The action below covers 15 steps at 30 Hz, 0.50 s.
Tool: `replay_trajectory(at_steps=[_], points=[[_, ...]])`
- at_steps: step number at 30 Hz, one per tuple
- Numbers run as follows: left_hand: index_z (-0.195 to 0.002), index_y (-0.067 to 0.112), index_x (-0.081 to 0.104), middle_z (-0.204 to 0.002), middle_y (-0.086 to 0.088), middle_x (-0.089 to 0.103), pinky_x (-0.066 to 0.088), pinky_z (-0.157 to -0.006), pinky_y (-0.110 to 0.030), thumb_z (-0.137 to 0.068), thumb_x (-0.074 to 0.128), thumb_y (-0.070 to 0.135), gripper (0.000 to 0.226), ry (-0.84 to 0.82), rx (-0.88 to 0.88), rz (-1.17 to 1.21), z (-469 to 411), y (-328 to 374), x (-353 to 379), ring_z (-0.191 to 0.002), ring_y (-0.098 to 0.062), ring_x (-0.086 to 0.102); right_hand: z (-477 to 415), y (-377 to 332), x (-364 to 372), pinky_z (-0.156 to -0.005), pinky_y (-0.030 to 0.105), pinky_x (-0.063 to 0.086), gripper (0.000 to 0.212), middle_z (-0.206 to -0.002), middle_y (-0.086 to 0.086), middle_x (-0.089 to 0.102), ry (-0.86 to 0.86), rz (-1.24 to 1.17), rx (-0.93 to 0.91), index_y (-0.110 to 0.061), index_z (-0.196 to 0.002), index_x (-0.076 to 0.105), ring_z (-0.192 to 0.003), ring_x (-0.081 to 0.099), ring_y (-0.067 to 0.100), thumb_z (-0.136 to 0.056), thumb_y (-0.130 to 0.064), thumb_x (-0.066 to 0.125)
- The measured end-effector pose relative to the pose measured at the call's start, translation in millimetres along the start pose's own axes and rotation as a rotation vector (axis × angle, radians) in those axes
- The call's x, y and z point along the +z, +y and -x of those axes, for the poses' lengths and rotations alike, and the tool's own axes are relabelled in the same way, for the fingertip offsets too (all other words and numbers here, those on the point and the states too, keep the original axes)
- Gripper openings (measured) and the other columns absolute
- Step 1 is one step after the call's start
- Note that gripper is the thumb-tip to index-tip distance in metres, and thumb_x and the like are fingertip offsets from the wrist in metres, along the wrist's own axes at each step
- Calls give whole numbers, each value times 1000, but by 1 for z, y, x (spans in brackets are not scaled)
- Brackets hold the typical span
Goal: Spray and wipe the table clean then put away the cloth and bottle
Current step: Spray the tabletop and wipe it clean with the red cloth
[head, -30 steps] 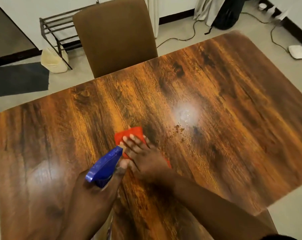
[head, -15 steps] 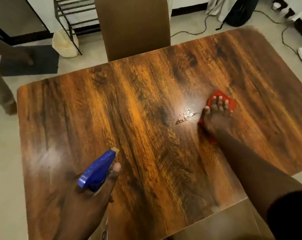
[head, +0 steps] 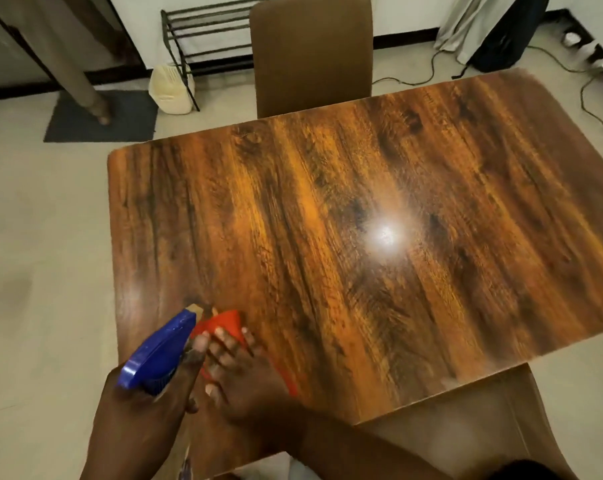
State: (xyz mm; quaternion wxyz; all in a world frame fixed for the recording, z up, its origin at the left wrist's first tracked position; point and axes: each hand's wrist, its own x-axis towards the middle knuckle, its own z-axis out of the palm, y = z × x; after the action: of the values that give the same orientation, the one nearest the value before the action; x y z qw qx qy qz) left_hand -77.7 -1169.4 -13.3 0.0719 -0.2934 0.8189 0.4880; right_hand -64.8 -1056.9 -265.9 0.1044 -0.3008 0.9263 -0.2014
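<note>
The dark wood-grain table (head: 345, 209) fills the middle of the view, with a bright light glare on it right of centre. My left hand (head: 144, 410) grips a spray bottle with a blue trigger head (head: 158, 351), held over the table's near left corner; the bottle's body is mostly hidden below my hand. Right beside it, my right hand (head: 241, 372) presses flat on a red cloth (head: 224, 323) lying on the table surface. The cloth shows beyond my fingertips and along the right side of my hand.
A brown chair (head: 310, 53) stands at the table's far side, another chair (head: 466, 420) at the near right. On the floor lie a dark mat (head: 120, 116), a cream container (head: 170, 88), a metal rack (head: 206, 32) and cables (head: 431, 71). A person's leg (head: 68, 64) stands far left.
My right hand has swept the red cloth from the table's right-centre back to the near left, next to the bottle. The crumbs by the glare are no longer visible. The view has shifted.
</note>
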Motion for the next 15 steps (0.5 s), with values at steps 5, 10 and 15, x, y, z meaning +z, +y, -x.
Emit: replay_trajectory(at_steps=[5,10,15], points=[[-85,15,72,-50,-15,67,57,-72,-47,-67,71,61,49,40,-16,62,31,-29,-51,-59,-42,69,52,-61,26,-134,56,2,69,-183,-3,11,-203,21,-117,-29,-174,10,-169,-3,20,-108,-38,28],[-87,22,73,-52,-14,69,54,-69,-37,-73,70,62,43,60,-25,151,59,-76,-108,-61,-40,71,91,-101,20,-131,45,20,60,-176,-9,34,-200,42,-79,-31,-168,35,-165,24,14,-109,-35,43],[-81,23,75,-55,-10,72,50,-66,-31,-70,65,72,51,81,1,180,86,-126,-167,-55,-23,71,89,-168,2,-133,27,1,56,-180,-11,21,-287,-306,156,-30,-173,26,-167,12,10,-118,-28,39]])
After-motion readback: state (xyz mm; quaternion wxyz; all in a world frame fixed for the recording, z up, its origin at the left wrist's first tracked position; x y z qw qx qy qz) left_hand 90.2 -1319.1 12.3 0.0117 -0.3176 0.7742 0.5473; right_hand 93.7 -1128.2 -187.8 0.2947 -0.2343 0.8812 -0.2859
